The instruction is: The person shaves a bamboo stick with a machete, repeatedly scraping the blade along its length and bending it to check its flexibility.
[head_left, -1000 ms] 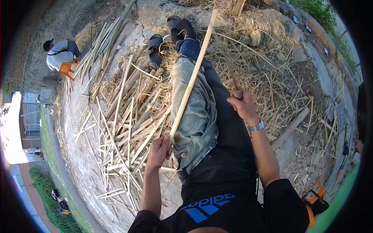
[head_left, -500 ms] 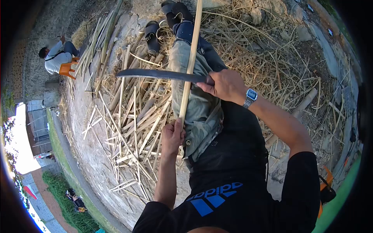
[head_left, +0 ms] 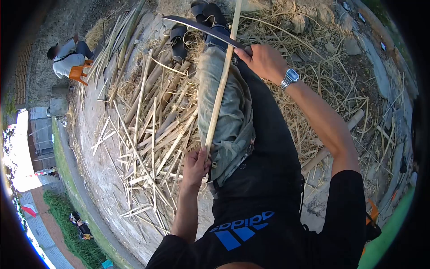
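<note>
My left hand (head_left: 195, 164) is closed round the near end of a long pale bamboo strip (head_left: 219, 96). The strip runs away from me over a worn camouflage cloth (head_left: 227, 127) draped across my leg, and its far end leaves the top of the view. In my right hand (head_left: 265, 61) is the handle of a machete (head_left: 204, 29), gripped with the fingers wrapped round. Its long dark curved blade points left and crosses the strip near my feet. The handle is mostly hidden by my fingers.
Many split bamboo strips (head_left: 150, 154) lie heaped on the ground to my left. Curled shavings (head_left: 286, 49) cover the ground ahead and right. A person (head_left: 69, 58) sits on an orange chair (head_left: 79, 73) at the far left. A thick pole (head_left: 354, 121) lies at right.
My right hand and the machete have moved farther away from me along the strip, toward my feet, and the blade has tilted. My left hand keeps its hold on the near end.
</note>
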`<state>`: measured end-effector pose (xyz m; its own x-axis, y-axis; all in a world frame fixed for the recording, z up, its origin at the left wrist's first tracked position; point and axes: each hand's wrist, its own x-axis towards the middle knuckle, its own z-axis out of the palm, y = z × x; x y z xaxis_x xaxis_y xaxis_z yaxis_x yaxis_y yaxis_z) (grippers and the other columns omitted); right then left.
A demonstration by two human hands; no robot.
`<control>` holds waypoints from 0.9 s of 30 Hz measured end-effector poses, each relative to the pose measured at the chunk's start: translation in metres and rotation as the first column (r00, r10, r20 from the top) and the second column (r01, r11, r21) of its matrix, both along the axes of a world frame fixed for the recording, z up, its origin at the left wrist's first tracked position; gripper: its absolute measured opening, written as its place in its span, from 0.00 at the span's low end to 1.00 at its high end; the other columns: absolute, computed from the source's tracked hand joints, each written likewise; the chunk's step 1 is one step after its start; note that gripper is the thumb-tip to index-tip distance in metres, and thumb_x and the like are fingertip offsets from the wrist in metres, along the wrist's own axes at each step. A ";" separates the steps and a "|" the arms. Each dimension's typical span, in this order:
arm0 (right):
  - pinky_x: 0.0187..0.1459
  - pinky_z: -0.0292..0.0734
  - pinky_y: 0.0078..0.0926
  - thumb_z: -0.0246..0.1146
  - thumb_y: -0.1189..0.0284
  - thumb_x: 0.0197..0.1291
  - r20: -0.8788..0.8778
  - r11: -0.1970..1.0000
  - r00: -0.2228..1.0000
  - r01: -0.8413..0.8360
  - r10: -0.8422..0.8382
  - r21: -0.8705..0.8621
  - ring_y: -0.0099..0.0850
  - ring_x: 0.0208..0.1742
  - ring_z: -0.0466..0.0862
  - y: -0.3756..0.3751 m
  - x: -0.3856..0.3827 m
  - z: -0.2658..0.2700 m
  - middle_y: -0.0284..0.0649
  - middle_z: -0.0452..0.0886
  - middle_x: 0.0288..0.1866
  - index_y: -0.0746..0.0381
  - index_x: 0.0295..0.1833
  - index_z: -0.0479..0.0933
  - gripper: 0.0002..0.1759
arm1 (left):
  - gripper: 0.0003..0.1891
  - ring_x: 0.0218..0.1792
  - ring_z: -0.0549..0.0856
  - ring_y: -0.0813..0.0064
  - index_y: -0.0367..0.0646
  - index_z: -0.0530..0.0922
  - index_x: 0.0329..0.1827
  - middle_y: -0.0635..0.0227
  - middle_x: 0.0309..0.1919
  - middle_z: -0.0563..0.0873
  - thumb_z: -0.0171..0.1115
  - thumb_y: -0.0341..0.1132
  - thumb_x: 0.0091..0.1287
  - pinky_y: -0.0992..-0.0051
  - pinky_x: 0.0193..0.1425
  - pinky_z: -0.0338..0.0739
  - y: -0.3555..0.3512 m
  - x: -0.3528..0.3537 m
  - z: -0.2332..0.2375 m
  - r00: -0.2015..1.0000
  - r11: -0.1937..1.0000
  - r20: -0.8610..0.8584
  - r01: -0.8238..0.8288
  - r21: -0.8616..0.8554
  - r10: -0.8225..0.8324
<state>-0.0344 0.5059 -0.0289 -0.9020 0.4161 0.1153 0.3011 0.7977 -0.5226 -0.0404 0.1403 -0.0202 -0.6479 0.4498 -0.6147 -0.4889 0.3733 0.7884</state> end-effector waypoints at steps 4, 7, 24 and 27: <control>0.26 0.81 0.44 0.58 0.33 0.67 0.094 0.970 0.968 -0.223 0.232 -0.097 0.45 0.21 0.85 -0.057 0.026 0.006 0.45 0.80 0.17 0.59 0.31 0.86 0.38 | 0.20 0.15 0.66 0.89 0.42 0.78 0.34 0.79 0.18 0.72 0.57 0.47 0.83 0.84 0.16 0.57 0.001 -0.001 -0.001 1.000 1.000 -0.019 -0.004 -0.031 0.003; 0.28 0.82 0.46 0.58 0.29 0.64 0.122 0.928 0.920 -0.368 0.373 -0.060 0.46 0.23 0.86 -0.073 0.036 -0.009 0.44 0.83 0.20 0.58 0.33 0.85 0.39 | 0.21 0.15 0.66 0.90 0.42 0.77 0.33 0.79 0.17 0.72 0.57 0.47 0.83 0.83 0.17 0.56 -0.027 0.002 -0.006 0.998 0.998 -0.053 0.011 -0.062 -0.014; 0.22 0.77 0.38 0.53 0.33 0.72 0.036 0.999 0.999 0.005 -0.004 -0.039 0.38 0.16 0.82 0.026 -0.005 -0.031 0.41 0.79 0.15 0.61 0.28 0.85 0.41 | 0.25 0.15 0.67 0.89 0.42 0.75 0.29 0.76 0.16 0.72 0.56 0.50 0.83 0.81 0.17 0.58 -0.131 0.010 0.009 0.995 0.977 -0.034 0.089 -0.193 -0.097; 0.17 0.69 0.36 0.51 0.32 0.72 -0.100 0.999 0.995 0.017 -0.022 -0.043 0.35 0.13 0.77 0.024 -0.005 -0.023 0.38 0.72 0.11 0.61 0.23 0.77 0.43 | 0.23 0.14 0.66 0.88 0.45 0.73 0.27 0.79 0.14 0.69 0.57 0.47 0.82 0.81 0.17 0.57 -0.117 0.012 0.013 0.991 0.965 -0.065 0.095 -0.245 -0.114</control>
